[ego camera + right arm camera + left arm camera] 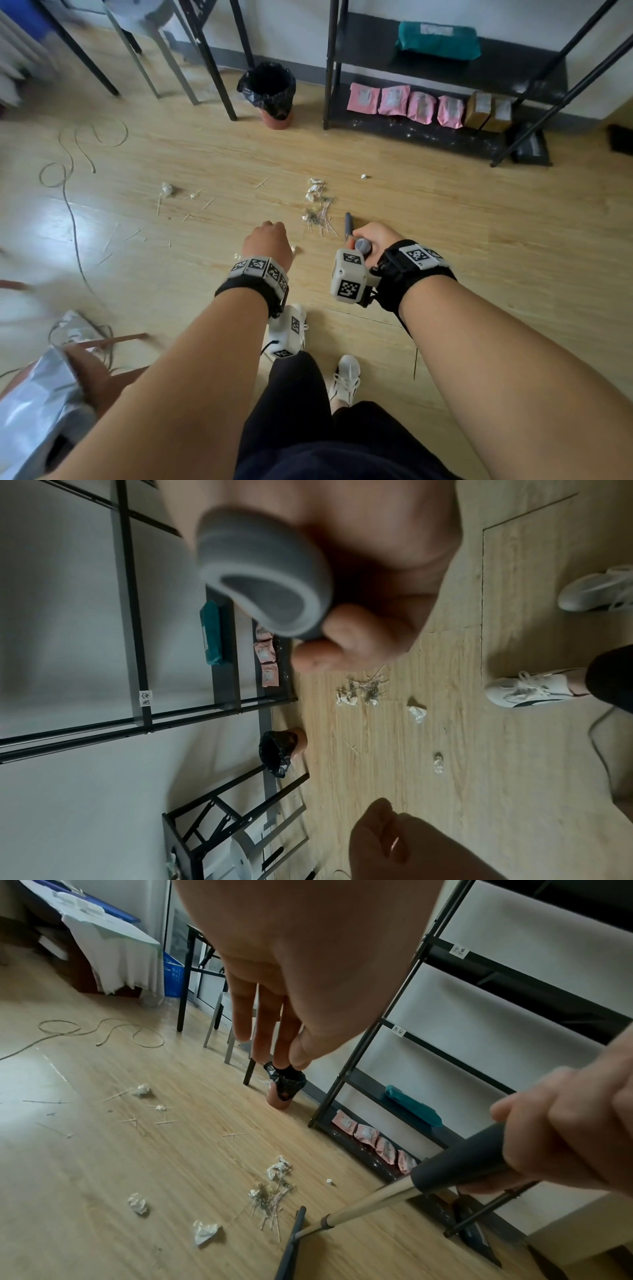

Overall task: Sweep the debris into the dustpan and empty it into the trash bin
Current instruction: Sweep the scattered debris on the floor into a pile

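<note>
Debris lies on the wooden floor: a pile of thin sticks and foil scraps, plus paper wads farther left. My right hand grips the grey handle of a long-handled sweeping tool. Its dark head rests on the floor just right of the pile. My left hand hangs over the floor with straight fingers and holds nothing. The trash bin, lined with a black bag, stands by the wall. No dustpan is clearly visible.
A black metal rack at the right holds pink packets, a teal parcel and cardboard boxes. Table and stool legs stand left of the bin. A cable loops over the left floor. My white shoes are below.
</note>
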The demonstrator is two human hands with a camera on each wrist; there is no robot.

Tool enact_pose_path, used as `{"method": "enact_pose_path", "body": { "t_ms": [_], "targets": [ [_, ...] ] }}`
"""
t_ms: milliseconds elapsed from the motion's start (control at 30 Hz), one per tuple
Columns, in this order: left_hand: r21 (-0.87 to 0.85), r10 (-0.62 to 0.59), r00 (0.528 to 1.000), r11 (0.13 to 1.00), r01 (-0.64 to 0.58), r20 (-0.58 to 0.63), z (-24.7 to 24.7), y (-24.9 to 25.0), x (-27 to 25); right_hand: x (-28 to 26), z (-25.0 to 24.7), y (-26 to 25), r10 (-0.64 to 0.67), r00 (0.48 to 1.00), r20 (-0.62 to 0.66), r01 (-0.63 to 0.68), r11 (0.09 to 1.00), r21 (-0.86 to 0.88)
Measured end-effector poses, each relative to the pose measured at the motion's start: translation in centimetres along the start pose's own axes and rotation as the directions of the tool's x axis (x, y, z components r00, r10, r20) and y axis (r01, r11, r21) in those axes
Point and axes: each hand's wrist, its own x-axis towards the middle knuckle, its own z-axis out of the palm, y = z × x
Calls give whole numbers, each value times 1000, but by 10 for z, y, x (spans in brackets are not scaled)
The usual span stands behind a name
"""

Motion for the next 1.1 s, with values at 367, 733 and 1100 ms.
{"method": "enact_pose_path", "body": {
  "t_ms": [367,733,1100],
  "targets": [
    [18,33,999,999,-33,-16,-60,-37,81,10,88,-57,-26,998,54,23,998,67],
    [16,160,987,987,-160,10,-95,-8,136,27,75,-106,-71,980,-186,61,996,-60],
    [20,64,997,998,-65,52,-80,6,162,96,28,-159,-117,974,-192,19,893,-449]
  ]
}}
